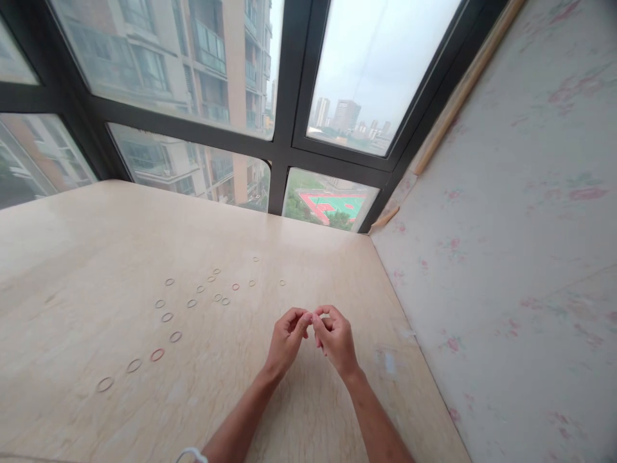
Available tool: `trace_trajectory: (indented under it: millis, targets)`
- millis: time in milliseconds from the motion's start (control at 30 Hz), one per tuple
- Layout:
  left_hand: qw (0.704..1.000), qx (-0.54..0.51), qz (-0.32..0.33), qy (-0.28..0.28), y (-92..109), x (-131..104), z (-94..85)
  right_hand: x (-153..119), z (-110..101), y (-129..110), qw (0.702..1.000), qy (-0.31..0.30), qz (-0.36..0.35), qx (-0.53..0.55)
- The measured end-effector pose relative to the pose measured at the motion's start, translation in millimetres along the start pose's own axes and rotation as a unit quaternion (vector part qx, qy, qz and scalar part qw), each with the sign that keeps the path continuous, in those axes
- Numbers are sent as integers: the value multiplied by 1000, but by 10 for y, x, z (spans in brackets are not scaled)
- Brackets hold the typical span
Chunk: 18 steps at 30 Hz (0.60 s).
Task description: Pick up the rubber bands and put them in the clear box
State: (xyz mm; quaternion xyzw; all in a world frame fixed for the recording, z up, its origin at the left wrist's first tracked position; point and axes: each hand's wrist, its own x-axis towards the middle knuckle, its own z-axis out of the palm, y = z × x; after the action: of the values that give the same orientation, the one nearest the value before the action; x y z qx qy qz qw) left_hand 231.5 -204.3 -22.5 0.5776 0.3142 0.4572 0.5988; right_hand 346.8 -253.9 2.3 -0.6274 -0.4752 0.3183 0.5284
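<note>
My left hand [289, 337] and my right hand [334, 335] meet fingertip to fingertip above the sill. Thumb and forefinger are pinched on each side, and whatever is between them is too small or hidden to make out. To the left of my hands, several thin rings lie scattered flat on the surface. Most are dull grey or tan, such as the large ring [105, 379] at the near left and a small ring [282, 279] just beyond my left hand. Two are reddish: a larger red ring [157, 350] and a smaller red ring [236, 283].
The rings lie on a wide, beige marble-patterned sill [62, 308]. Dark-framed windows [284, 148] close off its far side. A flower-patterned wall [506, 270] bounds it on the right, and a whitish patch [389, 362] marks the surface near that wall.
</note>
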Motion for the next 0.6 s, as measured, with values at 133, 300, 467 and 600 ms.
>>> trace_trajectory:
  millis: [133, 300, 467, 600]
  targets:
    - [998, 47, 20, -21, -21, 4, 0, -77, -51, 80, 998, 22, -40, -49]
    - [989, 127, 64, -50, -43, 11, -15, -120, -173, 159, 980, 18, -133, -147]
    - [977, 174, 83, -88, -109, 21, -27, -180, -288, 218, 963, 33, -179, -200]
    - [968, 202, 82, -125, -127, 17, -16, -234, -356, 262, 961, 9, -150, -231]
